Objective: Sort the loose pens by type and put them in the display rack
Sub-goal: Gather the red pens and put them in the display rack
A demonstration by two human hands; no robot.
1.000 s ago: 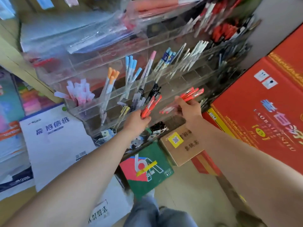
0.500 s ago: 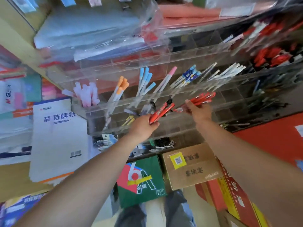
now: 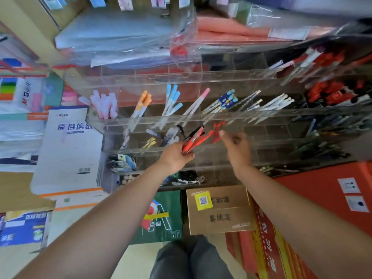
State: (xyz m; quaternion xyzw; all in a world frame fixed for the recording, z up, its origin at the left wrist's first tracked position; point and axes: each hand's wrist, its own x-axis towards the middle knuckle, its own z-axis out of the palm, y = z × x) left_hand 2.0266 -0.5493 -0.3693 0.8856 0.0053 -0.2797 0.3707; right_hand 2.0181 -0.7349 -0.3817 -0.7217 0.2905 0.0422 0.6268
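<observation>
Up front, the left hand (image 3: 177,158) is gripping a bunch of red pens (image 3: 193,140), fingers wrapped tight around the lower ends, holding them before the clear display rack (image 3: 201,115); the right hand (image 3: 235,146) is hovering just beside, its fingers loosely curled, and I cannot tell whether they are touching the red pens in the compartment (image 3: 218,127); below, a brown carton (image 3: 219,210) is showing a yellow QR sticker (image 3: 203,200) and blurred Chinese print; the white paper packs (image 3: 68,150) at left are carrying blue Chinese lettering, too soft to read with certainty.
</observation>
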